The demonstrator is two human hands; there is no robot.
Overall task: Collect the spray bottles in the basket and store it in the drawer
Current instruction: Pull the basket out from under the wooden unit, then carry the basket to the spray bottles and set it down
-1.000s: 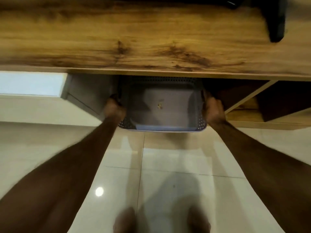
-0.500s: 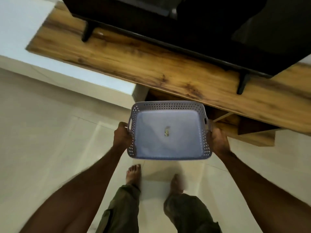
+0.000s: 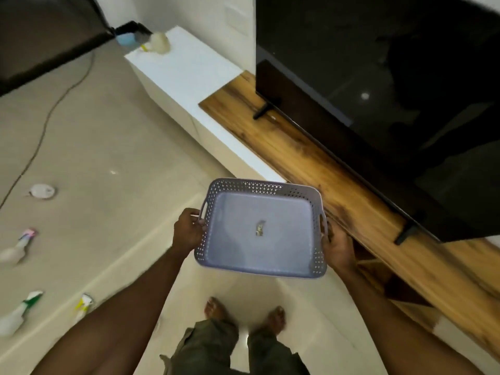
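I hold a grey-blue perforated basket point(image 3: 261, 269) level above the floor, holding nothing but a small label on its bottom. My left hand point(image 3: 188, 230) grips its left handle and my right hand point(image 3: 336, 249) grips its right handle. Three spray bottles lie on the floor at the far left: one with a pink nozzle point(image 3: 19, 246), one with a green nozzle point(image 3: 19, 311) and one with a yellow nozzle point(image 3: 84, 307). The open drawer compartment point(image 3: 378, 272) sits under the wooden TV unit, right of the basket.
A wooden TV unit point(image 3: 311, 163) carries a large black TV point(image 3: 392, 90). A white cabinet point(image 3: 184, 74) stands beyond it with a pale object on top. A black cable point(image 3: 46, 125) and a small round white disc point(image 3: 42, 190) lie on the tiled floor.
I have lifted the basket out of the compartment under the TV unit and turned left. The floor with the spray bottles has come into view.
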